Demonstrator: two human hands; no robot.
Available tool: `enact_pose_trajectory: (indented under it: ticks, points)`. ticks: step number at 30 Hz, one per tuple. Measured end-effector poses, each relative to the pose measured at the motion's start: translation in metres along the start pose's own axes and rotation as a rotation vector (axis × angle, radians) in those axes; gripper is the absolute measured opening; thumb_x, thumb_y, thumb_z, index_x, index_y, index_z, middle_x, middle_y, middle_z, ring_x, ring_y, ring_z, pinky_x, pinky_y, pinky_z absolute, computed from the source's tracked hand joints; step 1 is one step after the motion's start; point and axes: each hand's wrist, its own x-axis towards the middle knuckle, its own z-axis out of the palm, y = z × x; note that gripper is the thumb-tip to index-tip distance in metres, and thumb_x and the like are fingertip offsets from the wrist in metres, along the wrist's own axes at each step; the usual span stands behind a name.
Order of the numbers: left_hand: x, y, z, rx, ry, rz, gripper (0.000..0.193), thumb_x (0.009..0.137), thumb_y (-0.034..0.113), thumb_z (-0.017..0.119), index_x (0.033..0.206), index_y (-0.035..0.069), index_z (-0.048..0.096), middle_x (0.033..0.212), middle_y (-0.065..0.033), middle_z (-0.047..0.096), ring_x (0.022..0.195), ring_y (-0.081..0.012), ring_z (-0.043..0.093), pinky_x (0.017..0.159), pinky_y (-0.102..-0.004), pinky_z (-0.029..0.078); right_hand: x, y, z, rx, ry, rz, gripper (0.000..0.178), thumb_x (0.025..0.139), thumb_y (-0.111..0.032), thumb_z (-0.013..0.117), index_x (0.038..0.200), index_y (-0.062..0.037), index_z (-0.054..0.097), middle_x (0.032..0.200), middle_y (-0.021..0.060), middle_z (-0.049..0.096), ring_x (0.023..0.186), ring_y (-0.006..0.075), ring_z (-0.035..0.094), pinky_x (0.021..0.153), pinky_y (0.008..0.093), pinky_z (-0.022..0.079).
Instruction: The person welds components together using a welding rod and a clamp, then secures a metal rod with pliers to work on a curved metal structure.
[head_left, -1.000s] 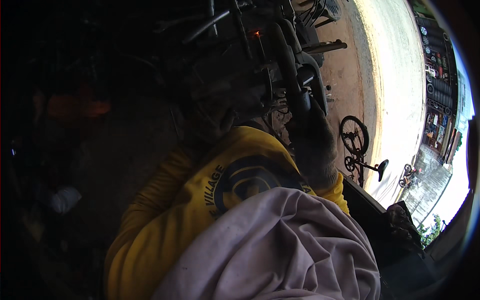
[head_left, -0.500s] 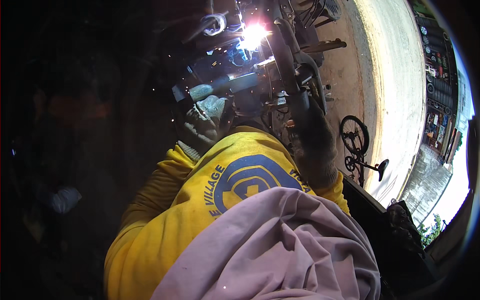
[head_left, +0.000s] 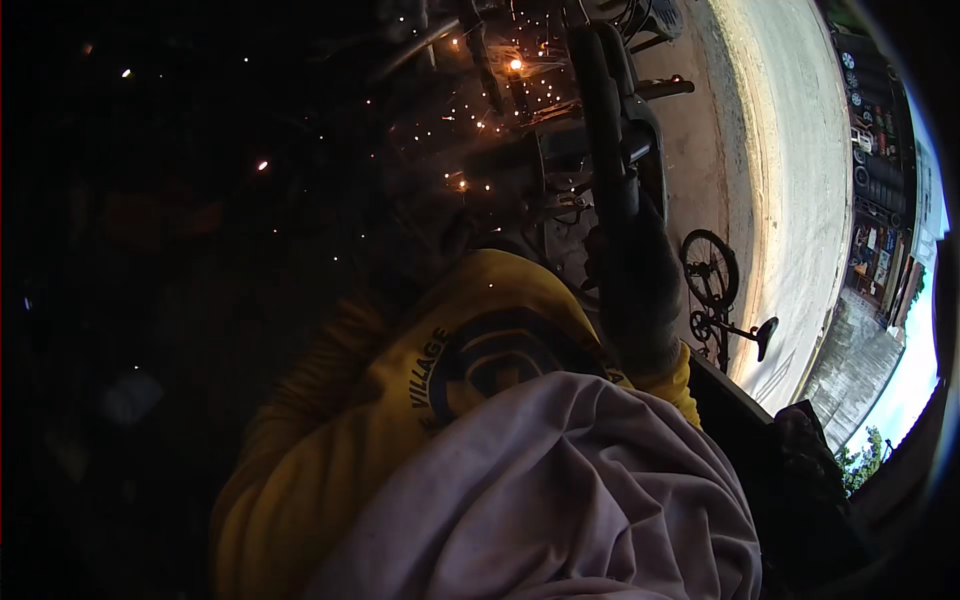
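My right hand [head_left: 638,290], in a dark work glove, is closed round a dark tube-shaped welding tool [head_left: 612,130]; shadow hides its fingers. Beyond the tool's left side, a small orange glowing spot [head_left: 515,65] marks the hot metal, with sparks scattering round it. Dark metal bars [head_left: 480,55] stand beside that spot. My left hand [head_left: 412,250], also gloved, lies left of my chest, almost lost in the dark. Whether its fingers hold anything does not show.
A bicycle [head_left: 710,275] stands to the right, by a pale paved strip [head_left: 790,200]. Farther right is an open front stacked with tyres and goods [head_left: 875,170]. Pinkish cloth [head_left: 560,490] hangs over my yellow shirt [head_left: 370,430]. The left side is too dark to make out.
The bright welding arc has gone out, leaving a glowing spot and flying sparks. The welding tool has shifted right with my right hand. My left hand and the metal near it have sunk into darkness.
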Motion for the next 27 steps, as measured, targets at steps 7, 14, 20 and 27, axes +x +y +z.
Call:
enact_pose_trajectory:
  ticks: [7,14,20,27]
  points:
    - [0.025,0.013,-0.019,0.234,0.037,0.109,0.031,0.085,0.020,0.074,0.115,0.012,0.066,0.116,-0.0088,0.064,0.105,-0.0304,0.061,0.088,-0.0471,0.049,0.009,0.002,-0.003,-0.143,-0.044,-0.038,0.062,0.086,-0.009,0.075,0.140,0.0042,0.048,0.113,0.0222,0.068,0.097,0.0318,0.072,0.079,0.0377,0.058]
    - [0.038,0.010,-0.015,0.177,0.051,0.074,0.026,0.087,0.020,0.073,0.109,0.010,0.066,0.104,-0.0088,0.065,0.096,-0.0276,0.064,0.085,-0.0426,0.051,0.021,0.002,-0.001,-0.164,-0.067,-0.071,0.064,0.084,-0.010,0.075,0.141,0.0012,0.048,0.113,0.0242,0.067,0.099,0.0342,0.071,0.080,0.0396,0.058]
    - [0.043,0.006,-0.011,0.086,0.048,0.065,0.028,0.085,0.017,0.074,0.109,0.007,0.065,0.103,-0.0077,0.065,0.097,-0.0256,0.065,0.089,-0.0410,0.050,0.029,-0.003,-0.001,-0.168,-0.070,-0.113,0.065,0.083,-0.011,0.076,0.140,0.0034,0.048,0.115,0.0245,0.067,0.100,0.0356,0.071,0.083,0.0397,0.058]
    - [0.051,0.004,-0.009,0.060,0.053,0.072,0.026,0.084,0.016,0.075,0.106,0.008,0.064,0.102,-0.0078,0.066,0.097,-0.0256,0.065,0.090,-0.0401,0.050,0.037,0.005,-0.001,-0.189,-0.093,-0.054,0.067,0.084,-0.012,0.077,0.141,0.0042,0.046,0.118,0.0255,0.065,0.104,0.0356,0.069,0.084,0.0399,0.058]
